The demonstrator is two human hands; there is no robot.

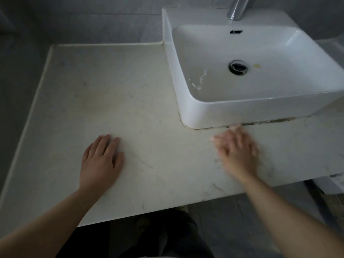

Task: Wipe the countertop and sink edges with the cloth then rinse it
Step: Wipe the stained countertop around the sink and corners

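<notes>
Head view: a pale, marble-veined stone bench is seen from above, with a white rectangular ceramic sink seated on its far right part. The left hand is laid flat on the bench, palm down, left of the middle and towards the near edge. Its fingers are straight and close together, and nothing is held. The right hand is blurred — its fingers are spread and extended over the bench just in front of the sink's front wall, with the fingertips near the dark grimy seam along the sink's base. Nothing is seen gripped in it, and whether it touches the bench cannot be told. A chrome tap spout is cut off by the top edge above the basin. A round metal drain is set in the basin floor, with a small yellowish mark just beside it.
</notes>
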